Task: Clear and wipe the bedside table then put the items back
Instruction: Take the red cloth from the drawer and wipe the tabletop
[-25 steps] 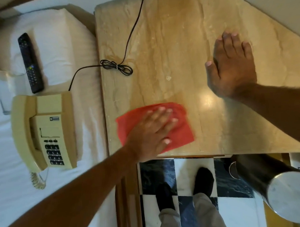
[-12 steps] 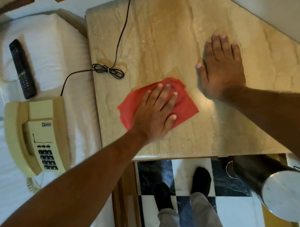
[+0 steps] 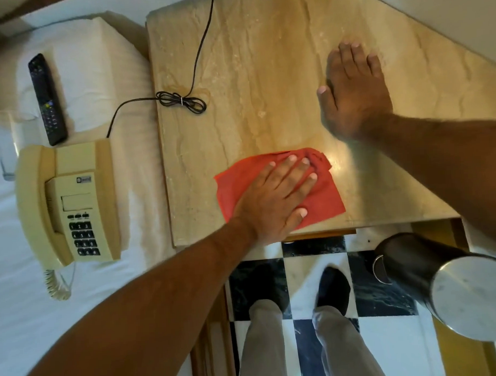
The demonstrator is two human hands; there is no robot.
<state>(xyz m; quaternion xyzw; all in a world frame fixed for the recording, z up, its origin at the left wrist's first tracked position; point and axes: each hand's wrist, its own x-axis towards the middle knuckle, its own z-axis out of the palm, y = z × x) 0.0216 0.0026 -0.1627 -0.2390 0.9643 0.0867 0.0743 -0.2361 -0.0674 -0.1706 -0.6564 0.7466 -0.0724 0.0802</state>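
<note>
The bedside table (image 3: 265, 60) has a beige marble top. My left hand (image 3: 275, 201) lies flat on a red cloth (image 3: 326, 202) near the table's front edge, pressing it down with fingers spread. My right hand (image 3: 353, 99) rests flat on the bare marble further back and to the right, holding nothing. A beige telephone (image 3: 70, 205) and a black remote (image 3: 47, 99) lie on the white bed to the left. The phone's black cord (image 3: 182, 101) runs across the table's left side in a small tied bundle.
A white pillow (image 3: 96, 75) lies under the remote. A metal bin (image 3: 452, 287) stands on the black-and-white tiled floor at the lower right. My feet in dark socks (image 3: 332, 289) are just in front of the table. A wall borders the table's far right.
My left hand has slid the red cloth back toward the front edge after pushing it to the table's middle. My right hand has stayed flat on the marble.
</note>
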